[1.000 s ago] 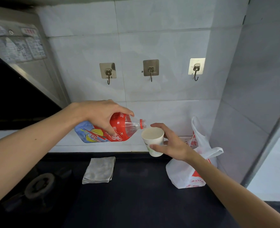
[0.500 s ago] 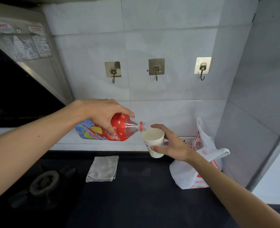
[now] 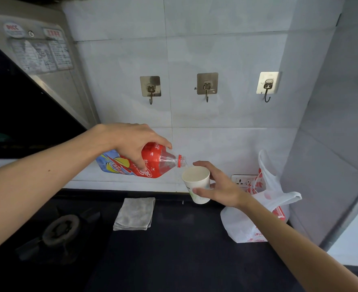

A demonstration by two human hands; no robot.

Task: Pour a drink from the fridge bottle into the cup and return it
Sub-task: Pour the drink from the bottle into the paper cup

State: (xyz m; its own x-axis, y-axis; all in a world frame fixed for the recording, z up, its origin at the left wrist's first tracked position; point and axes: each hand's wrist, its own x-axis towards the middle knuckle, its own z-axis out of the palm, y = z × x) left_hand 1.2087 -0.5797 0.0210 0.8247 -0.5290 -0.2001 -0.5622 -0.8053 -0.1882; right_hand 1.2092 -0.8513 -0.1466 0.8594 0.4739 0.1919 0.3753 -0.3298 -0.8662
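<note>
The left hand point(image 3: 131, 144) is closed from above, knuckles up, forearm stretched in from the left. The right hand point(image 3: 218, 186) is curled in a sideways grasp, forearm raised from the lower right.

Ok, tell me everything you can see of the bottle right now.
The bottle is clear plastic with a red label that turns blue and yellow toward its base. A red ring sits at the neck; no cap shows. It lies tipped nearly level, mouth pointing right and just over the rim of the paper cup. The left hand grips it from above around the middle; the right hand holds the cup. A thin clear stream seems to leave the mouth.
</note>
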